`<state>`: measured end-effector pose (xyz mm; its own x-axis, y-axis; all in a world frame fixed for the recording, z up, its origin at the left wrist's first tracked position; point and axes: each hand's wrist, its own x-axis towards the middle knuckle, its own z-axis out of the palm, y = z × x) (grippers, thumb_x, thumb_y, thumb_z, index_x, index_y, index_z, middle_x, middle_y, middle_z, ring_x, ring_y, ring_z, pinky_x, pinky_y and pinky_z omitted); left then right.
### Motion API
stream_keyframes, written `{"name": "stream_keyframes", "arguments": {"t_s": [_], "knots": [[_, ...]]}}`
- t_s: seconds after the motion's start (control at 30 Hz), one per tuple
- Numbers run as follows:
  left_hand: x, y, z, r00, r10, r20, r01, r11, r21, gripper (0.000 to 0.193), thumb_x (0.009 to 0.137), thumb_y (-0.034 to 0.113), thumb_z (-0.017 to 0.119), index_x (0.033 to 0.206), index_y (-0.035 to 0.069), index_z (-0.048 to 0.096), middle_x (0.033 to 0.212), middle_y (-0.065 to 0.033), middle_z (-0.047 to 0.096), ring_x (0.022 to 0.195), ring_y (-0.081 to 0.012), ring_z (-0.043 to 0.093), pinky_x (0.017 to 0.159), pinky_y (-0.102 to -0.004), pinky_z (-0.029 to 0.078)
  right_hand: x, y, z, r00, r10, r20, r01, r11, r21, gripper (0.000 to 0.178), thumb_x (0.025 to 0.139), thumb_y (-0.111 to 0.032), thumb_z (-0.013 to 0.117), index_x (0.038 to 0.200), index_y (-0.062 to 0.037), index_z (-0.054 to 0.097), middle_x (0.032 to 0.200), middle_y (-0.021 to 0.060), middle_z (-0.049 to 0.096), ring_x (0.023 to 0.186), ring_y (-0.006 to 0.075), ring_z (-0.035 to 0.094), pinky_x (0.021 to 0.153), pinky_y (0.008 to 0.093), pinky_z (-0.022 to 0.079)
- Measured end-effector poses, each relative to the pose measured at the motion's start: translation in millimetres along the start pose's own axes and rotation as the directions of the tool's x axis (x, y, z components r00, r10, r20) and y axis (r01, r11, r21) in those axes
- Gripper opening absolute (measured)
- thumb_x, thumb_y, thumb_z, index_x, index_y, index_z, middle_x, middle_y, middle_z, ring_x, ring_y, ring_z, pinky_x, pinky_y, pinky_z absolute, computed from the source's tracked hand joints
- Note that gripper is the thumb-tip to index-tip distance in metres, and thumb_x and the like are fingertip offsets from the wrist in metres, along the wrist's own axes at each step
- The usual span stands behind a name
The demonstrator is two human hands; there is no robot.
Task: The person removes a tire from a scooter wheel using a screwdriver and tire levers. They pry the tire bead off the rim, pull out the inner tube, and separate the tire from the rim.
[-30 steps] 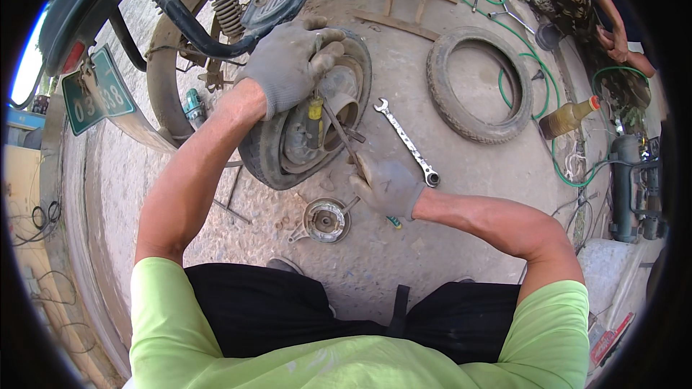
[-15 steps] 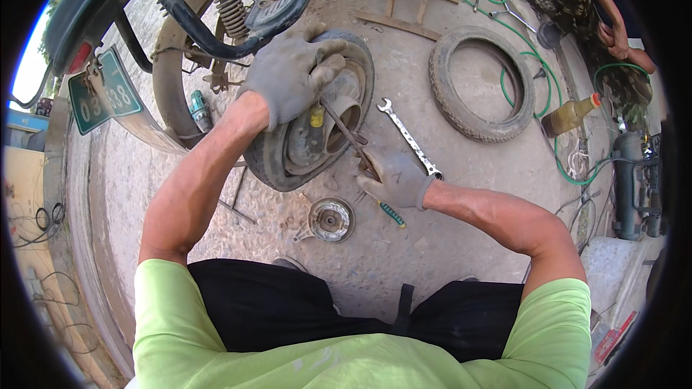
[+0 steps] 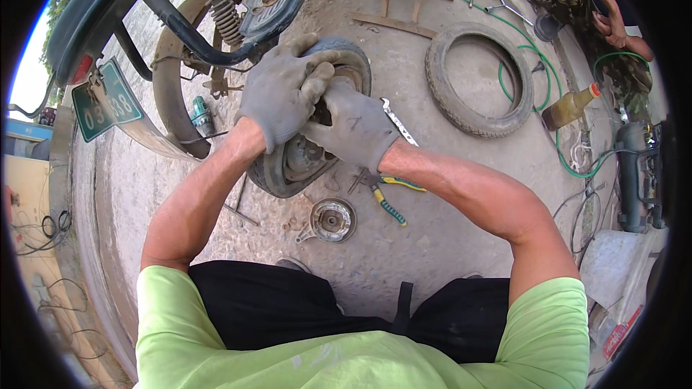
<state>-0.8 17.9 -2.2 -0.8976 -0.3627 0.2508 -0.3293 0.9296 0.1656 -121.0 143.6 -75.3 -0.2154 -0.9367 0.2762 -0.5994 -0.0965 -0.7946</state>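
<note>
A small scooter wheel with its dark tyre lies beneath my two grey-gloved hands. My left hand is over the wheel's far left side, fingers curled inward. My right hand is closed against it over the hub area. What both hands grip is hidden between and under the gloves. Pliers with green-and-yellow handles lie on the ground just below my right hand. A combination wrench lies to its right, partly covered. A round brake plate rests nearer to me.
A scooter with a spring shock and green number plate stands at upper left. A loose tyre, a bottle of yellowish liquid, a green hose and a wooden stool are around. Another person's hands show at upper right.
My right hand has moved up and left, from holding a dark metal lever's near end to beside my left hand. The lever is now hidden. More of the pliers shows; the wrench is partly covered.
</note>
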Motion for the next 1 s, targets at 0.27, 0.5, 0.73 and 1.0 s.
{"name": "stream_keyframes", "arguments": {"t_s": [0.27, 0.5, 0.73, 1.0], "knots": [[-4.9, -9.1, -3.8, 0.969, -0.236, -0.074, 0.225, 0.964, -0.139, 0.066, 0.100, 0.051, 0.069, 0.144, 0.002, 0.067, 0.142, -0.0275, 0.067, 0.130, -0.0423, 0.064, 0.114, -0.0469, 0.049, 1.8, 24.6, -18.3, 0.977, 0.188, 0.101, -0.213, 0.888, 0.408, 0.032, 0.105, -0.032, 0.064, 0.106, -0.0008, 0.071, 0.102, 0.0134, 0.074, 0.098, 0.0278, 0.074, 0.090, 0.0426, 0.056], [-0.8, -17.4, -12.2, 0.878, -0.428, 0.215, 0.447, 0.893, -0.049, 0.091, 0.088, 0.054, 0.081, 0.159, 0.004, 0.050, 0.141, -0.0292, 0.066, 0.130, -0.0431, 0.067, 0.111, -0.0466, 0.053, -16.1, 77.8, -71.0, 0.585, 0.482, 0.652, -0.806, 0.263, 0.530, 0.033, 0.113, -0.024, 0.054, 0.139, -0.0033, 0.056, 0.119, 0.0141, 0.070, 0.097, 0.0226, 0.075, 0.085, 0.0415, 0.066], [-3.5, -12.6, -17.6, 0.868, -0.452, 0.208, 0.450, 0.891, 0.057, 0.101, 0.084, 0.058, 0.081, 0.162, 0.002, 0.049, 0.143, -0.0287, 0.064, 0.132, -0.0385, 0.066, 0.114, -0.0447, 0.051, -53.8, 91.6, -99.9, 0.400, 0.525, 0.752, -0.909, 0.121, 0.400, 0.020, 0.109, -0.014, 0.060, 0.126, -0.0048, 0.055, 0.105, 0.0119, 0.073, 0.084, 0.0195, 0.075, 0.072, 0.0329, 0.066], [-7.0, -13.8, -12.9, 0.881, -0.436, 0.187, 0.432, 0.900, 0.060, 0.097, 0.087, 0.056, 0.079, 0.162, 0.004, 0.049, 0.143, -0.0290, 0.064, 0.134, -0.0394, 0.064, 0.116, -0.0448, 0.049, -34.5, 69.5, -139.6, 0.700, 0.506, 0.505, -0.576, 0.817, -0.020, 0.063, 0.109, -0.026, 0.059, 0.167, -0.0102, 0.042, 0.098, 0.0055, 0.071, 0.070, 0.0112, 0.063, 0.060, 0.0284, 0.050]]}}
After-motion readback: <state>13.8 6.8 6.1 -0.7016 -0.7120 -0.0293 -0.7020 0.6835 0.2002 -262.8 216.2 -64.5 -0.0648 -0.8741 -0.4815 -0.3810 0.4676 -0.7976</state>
